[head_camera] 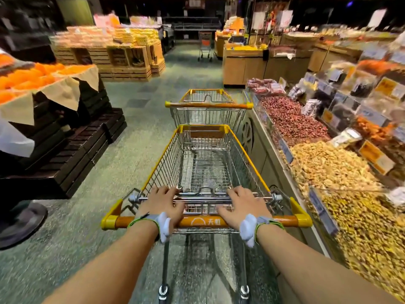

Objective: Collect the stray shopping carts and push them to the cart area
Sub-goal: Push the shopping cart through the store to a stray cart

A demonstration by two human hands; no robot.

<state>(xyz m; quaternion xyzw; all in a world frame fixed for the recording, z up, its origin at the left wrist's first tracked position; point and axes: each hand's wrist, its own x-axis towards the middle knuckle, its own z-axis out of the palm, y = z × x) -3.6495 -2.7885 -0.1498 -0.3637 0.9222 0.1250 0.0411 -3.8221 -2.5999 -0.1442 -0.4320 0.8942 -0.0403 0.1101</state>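
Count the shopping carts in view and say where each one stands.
3. The near cart is under both hands; the second cart stands directly ahead beside the dried-goods counter; the far cart is down the aisle. Displays may hide others.

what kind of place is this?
Almost certainly a supermarket's produce and dry-goods section: wire shopping carts in the aisle, bulk bins of nuts and dried goods on the right, and a display of oranges on the left.

The aisle is brightly lit on the produce and bins, while the ceiling and far back stay dark. Wide-angle distortion bends the edges, and blur smears the displays at both sides and the top. The near cart handle (pixel 206 221) stays fairly sharp.
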